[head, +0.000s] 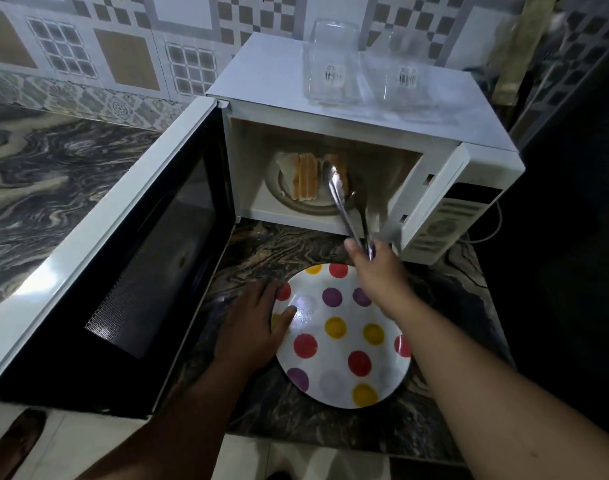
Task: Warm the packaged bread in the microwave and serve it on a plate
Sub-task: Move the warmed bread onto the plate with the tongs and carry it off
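Right hand (372, 268) reaches forward, grip closed; left hand (258, 317) lies flat.

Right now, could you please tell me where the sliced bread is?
The sliced bread stands on the turntable inside the open white microwave, left of the metal tongs gripped by the right hand.
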